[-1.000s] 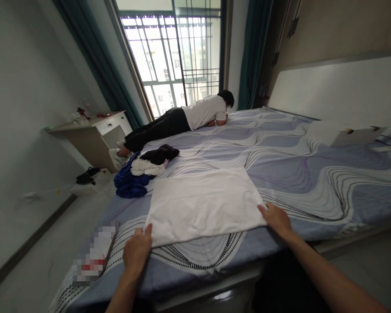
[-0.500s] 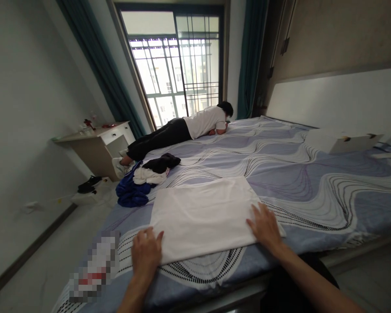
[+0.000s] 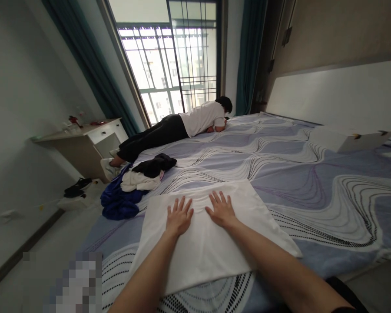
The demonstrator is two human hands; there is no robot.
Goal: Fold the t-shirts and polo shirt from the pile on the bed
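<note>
A white folded cloth, perhaps a garment, lies flat near the front edge of the bed. My left hand rests palm down on its upper left part, fingers spread. On the upper middle of the same cloth, my right hand also lies flat with its fingers apart. Slight creases show in the fabric between the two hands. Beyond the cloth's left far corner sits a heap of clothes, with a blue garment, a white one and a black one.
The bed has a grey-blue wavy-patterned sheet. Another person lies across its far side. A white box stands at the right by the headboard. A small desk and shoes are at the left.
Both hands have moved from the cloth's near left and right edges forward and inward onto its upper middle. The view has shifted slightly. The other person stays in place.
</note>
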